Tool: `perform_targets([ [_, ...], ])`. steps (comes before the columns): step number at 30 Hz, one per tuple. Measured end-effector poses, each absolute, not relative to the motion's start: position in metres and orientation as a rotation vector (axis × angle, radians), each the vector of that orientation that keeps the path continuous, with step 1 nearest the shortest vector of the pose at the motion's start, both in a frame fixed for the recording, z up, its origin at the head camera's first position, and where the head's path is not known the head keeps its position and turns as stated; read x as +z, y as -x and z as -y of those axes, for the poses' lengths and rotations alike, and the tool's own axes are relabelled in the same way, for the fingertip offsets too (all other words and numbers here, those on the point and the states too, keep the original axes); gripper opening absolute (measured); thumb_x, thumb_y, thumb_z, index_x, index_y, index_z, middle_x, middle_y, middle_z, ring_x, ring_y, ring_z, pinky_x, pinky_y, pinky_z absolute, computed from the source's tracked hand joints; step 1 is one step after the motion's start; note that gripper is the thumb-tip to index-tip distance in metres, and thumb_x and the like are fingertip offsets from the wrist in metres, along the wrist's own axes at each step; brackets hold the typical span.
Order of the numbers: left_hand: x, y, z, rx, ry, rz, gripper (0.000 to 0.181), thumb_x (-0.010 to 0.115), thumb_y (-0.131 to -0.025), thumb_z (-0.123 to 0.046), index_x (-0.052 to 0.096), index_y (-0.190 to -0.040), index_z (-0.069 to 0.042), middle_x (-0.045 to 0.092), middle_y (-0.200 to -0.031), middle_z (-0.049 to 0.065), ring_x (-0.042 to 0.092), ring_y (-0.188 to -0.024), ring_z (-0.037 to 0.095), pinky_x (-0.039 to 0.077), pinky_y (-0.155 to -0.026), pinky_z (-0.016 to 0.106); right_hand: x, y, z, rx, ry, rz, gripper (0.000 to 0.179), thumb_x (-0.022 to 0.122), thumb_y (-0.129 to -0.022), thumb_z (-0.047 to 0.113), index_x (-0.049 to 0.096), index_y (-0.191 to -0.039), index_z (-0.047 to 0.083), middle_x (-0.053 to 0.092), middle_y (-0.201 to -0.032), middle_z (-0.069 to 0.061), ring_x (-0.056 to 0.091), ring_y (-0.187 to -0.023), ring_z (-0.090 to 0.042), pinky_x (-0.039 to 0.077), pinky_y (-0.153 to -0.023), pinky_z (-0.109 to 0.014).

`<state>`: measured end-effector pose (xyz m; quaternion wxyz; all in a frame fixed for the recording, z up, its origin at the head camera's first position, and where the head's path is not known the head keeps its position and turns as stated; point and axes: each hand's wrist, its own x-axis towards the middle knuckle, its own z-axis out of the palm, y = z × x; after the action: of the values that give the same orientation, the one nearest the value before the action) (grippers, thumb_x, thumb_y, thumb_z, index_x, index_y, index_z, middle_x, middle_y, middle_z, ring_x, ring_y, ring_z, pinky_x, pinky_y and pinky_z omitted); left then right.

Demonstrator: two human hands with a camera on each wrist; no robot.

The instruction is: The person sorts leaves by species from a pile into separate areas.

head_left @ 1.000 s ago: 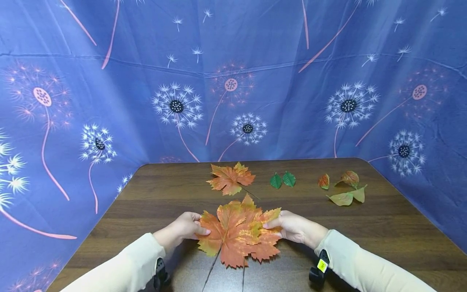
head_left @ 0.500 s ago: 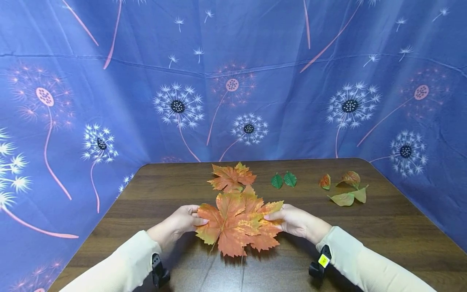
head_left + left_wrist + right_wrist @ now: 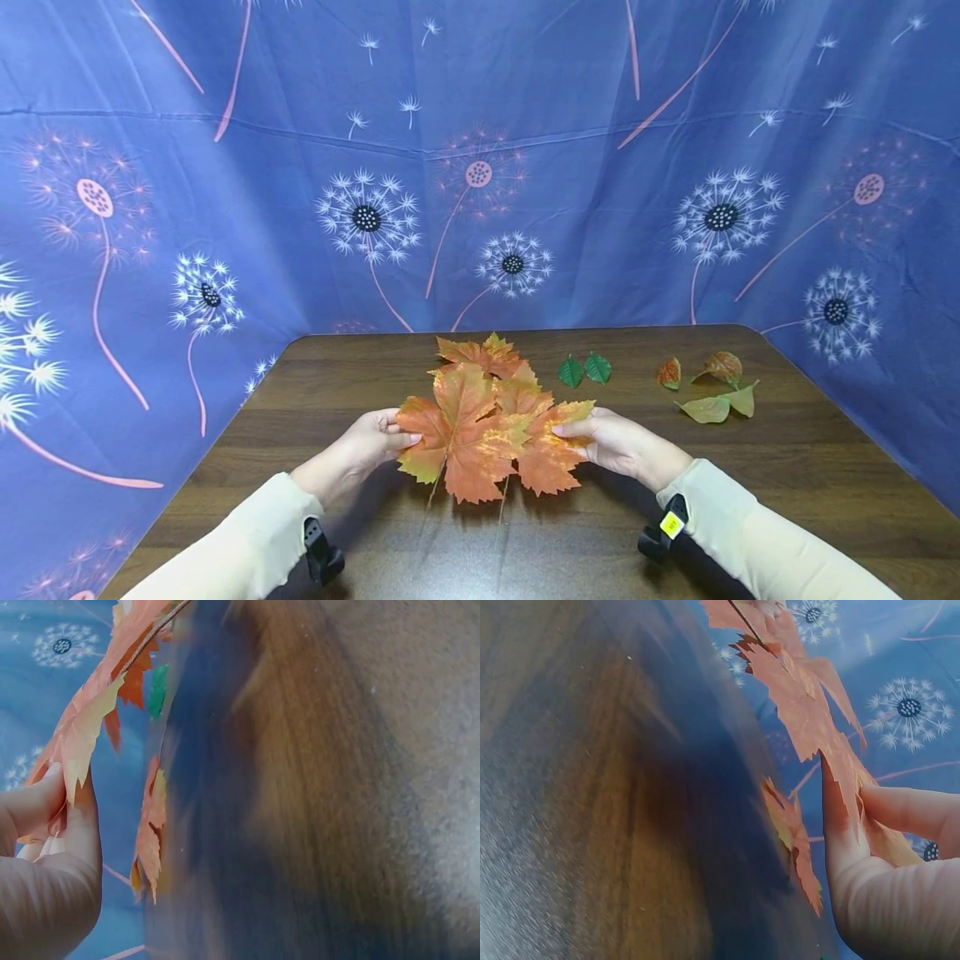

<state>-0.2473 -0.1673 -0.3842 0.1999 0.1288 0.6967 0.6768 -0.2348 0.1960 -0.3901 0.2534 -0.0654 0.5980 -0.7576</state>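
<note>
Two large orange maple leaves overlap above the table in the head view. The left maple leaf (image 3: 465, 429) lies over part of the right maple leaf (image 3: 547, 458), and their thin stems point toward the front. My left hand (image 3: 358, 450) pinches the left leaf's outer edge between thumb and fingers. At the opposite side, my right hand (image 3: 630, 446) pinches the right leaf's edge, thumb on top. Both wrist views show the leaves raised off the wood. Behind them a third maple leaf (image 3: 480, 354) rests on the table, its near part hidden.
Two small green leaves (image 3: 584, 369) lie side by side at the back of the brown wooden table (image 3: 300, 383). Farther right are a small reddish leaf (image 3: 668, 373), a curled red-green leaf (image 3: 722, 366) and a pale green leaf pair (image 3: 716, 406). A blue dandelion-print cloth (image 3: 600, 208) hangs behind.
Both hands have raised the overlapping maple leaves and carried them toward the back, so they now cover part of the third leaf. The hands have spread slightly apart.
</note>
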Motion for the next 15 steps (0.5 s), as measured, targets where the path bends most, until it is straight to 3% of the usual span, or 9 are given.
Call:
perform_targets([
  [8, -0.378, 0.254, 0.176, 1.979, -0.353, -1.945, 0.04, 0.054, -0.094, 0.005, 0.044, -0.131, 0.017, 0.072, -0.098, -0.006, 0.067, -0.091, 0.003, 0.053, -0.083, 0.02, -0.381, 0.242, -0.202, -2.104, 0.137, -1.61, 0.018, 0.051, -0.094, -0.005, 0.066, -0.096, 0.005, 0.069, -0.093, 0.0, 0.066, -0.088, -0.009, 0.056, -0.082, -0.027],
  [15, -0.373, 0.258, 0.181, 2.087, -0.298, -1.929, 0.035, 0.052, -0.093, 0.007, 0.048, -0.128, 0.013, 0.072, -0.093, -0.008, 0.068, -0.089, 0.003, 0.053, -0.082, 0.02, -0.377, 0.248, -0.205, -2.142, 0.115, -1.589, 0.022, 0.05, -0.094, -0.007, 0.066, -0.096, 0.007, 0.069, -0.093, -0.001, 0.067, -0.088, -0.01, 0.056, -0.082, -0.026],
])
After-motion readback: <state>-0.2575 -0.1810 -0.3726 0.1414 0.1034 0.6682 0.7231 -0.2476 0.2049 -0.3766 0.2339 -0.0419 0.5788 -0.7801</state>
